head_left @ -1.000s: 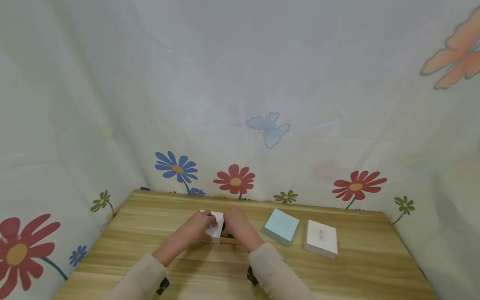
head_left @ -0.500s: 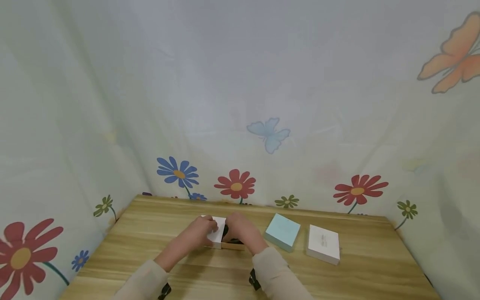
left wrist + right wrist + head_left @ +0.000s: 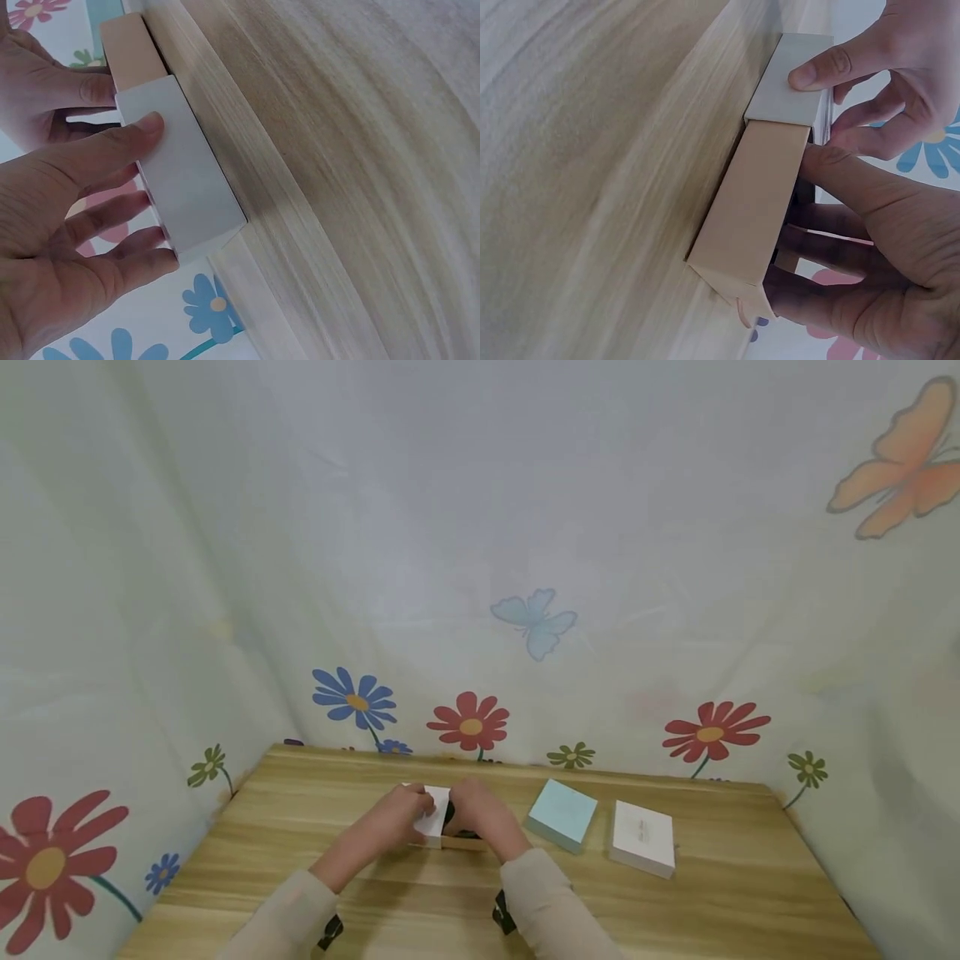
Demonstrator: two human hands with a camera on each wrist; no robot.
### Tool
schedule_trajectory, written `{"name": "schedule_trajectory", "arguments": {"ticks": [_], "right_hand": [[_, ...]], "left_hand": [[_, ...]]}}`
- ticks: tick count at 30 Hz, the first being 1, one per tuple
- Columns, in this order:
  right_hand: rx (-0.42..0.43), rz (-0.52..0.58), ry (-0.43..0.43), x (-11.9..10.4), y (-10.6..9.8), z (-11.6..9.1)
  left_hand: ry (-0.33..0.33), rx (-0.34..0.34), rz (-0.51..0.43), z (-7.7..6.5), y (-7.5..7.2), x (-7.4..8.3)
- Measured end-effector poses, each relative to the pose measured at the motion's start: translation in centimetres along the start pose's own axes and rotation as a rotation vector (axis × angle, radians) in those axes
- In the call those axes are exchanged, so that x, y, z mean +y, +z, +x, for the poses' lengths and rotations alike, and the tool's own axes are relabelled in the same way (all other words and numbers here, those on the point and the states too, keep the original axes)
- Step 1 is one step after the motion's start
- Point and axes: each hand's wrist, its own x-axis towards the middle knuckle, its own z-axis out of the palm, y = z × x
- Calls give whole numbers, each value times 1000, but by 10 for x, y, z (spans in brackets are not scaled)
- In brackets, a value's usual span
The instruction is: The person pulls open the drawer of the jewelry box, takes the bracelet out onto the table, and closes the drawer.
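Observation:
A slide-out box with a white sleeve [image 3: 187, 172] and a tan drawer [image 3: 748, 199] lies on the wooden table, the drawer pulled partway out to the right. My left hand [image 3: 397, 818] grips the sleeve, thumb on the near side and fingers at the top edge. My right hand [image 3: 480, 810] reaches into the open drawer from above, thumb near the sleeve and fingers toward the far end. Something black [image 3: 805, 192] shows inside between the fingers; I cannot tell whether they pinch it. A small ribbon loop [image 3: 742, 313] hangs at the drawer's end.
Right of the hands lie a light-blue box [image 3: 564, 812] and a white box [image 3: 642, 837] with small print on its lid. A flowered curtain [image 3: 600, 677] rises behind the table's back edge [image 3: 517, 768].
Both hands stay at the box, the left on the sleeve and the right in the drawer, with only slight right-hand movement. The head view shifts a little.

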Motion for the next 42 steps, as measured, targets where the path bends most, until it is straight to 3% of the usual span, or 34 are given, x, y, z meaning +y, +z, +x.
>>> {"name": "schedule_trajectory", "arguments": {"ticks": [10,16,23,32,42], "right_hand": [[58,-74,-12,-5,10,-4],[30,-106,9,-4,8,-2],[-8,-43,49,3,2,-2],[29,13,32,11,-10,-14],[63,40,11,12,-9,-28]], "left_hand": [[38,4,-10,-1,2,-2],[21,3,-33,1,5,-3],[-34,-10,-68,1,4,0],[-54,-22,-74,2,-1,3],[-80,-9,-93,1,0,2]]}}
